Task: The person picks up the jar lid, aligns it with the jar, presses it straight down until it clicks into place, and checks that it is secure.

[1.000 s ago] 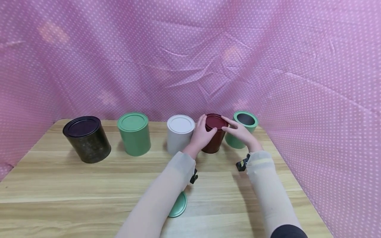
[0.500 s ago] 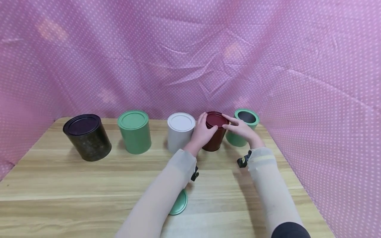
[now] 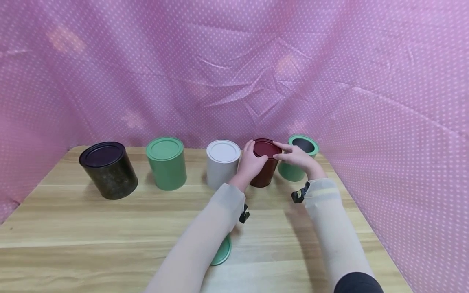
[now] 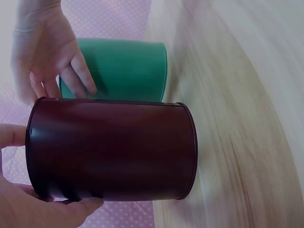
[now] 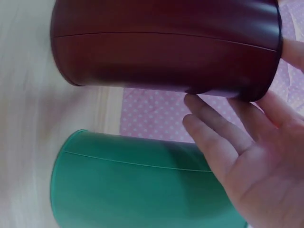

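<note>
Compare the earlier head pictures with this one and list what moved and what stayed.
Little moved. The right hand drew in slightly, its fingers now on the rim of the dark red can. The left hand grips the can's side as before. The black can, green can, white can, open green can and loose green lid stayed put.

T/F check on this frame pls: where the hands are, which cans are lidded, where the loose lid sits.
1. Both hands touch the dark red can. True.
2. The green can beside it is lidded. False: its top is open.
3. A loose green lid lies on the table. True.
4. The white can is tipped over. False: it stands upright.
5. The left hand holds the black can. False: it is on the dark red can.
</note>
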`<state>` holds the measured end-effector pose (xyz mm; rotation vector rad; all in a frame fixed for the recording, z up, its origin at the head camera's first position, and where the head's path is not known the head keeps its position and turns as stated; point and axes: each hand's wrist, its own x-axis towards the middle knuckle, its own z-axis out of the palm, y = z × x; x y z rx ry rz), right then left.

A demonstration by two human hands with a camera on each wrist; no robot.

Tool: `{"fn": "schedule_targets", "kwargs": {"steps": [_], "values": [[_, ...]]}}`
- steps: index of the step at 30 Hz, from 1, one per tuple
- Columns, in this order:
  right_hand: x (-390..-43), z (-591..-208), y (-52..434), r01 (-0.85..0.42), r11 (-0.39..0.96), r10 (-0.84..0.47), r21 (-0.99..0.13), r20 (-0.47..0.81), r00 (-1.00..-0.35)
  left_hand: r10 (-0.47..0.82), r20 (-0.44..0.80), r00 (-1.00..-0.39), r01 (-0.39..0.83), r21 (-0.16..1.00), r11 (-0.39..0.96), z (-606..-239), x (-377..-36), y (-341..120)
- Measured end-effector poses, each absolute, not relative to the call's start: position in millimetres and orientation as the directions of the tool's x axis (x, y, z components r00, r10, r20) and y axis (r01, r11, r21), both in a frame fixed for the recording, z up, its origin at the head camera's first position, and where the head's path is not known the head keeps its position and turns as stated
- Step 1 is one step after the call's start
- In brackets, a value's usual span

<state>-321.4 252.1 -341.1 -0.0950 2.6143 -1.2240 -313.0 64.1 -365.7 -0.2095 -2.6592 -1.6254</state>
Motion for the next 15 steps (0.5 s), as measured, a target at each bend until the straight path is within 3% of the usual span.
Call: {"fn": "schedule_targets", "kwargs": {"steps": [7,15], "values": [[-322,-328,251,0.014,0.765,-0.154,-0.644,-0.203,-0.967,0.115,0.045,-0.992,0.097,0.859,0.503,-361,-312,66],[-324,-329,248,0.011,0.759,-0.169,-0.651,-0.213,-0.962,0.116,0.015,-0.993,0.074,0.847,0.526,-361,-311,65]]}}
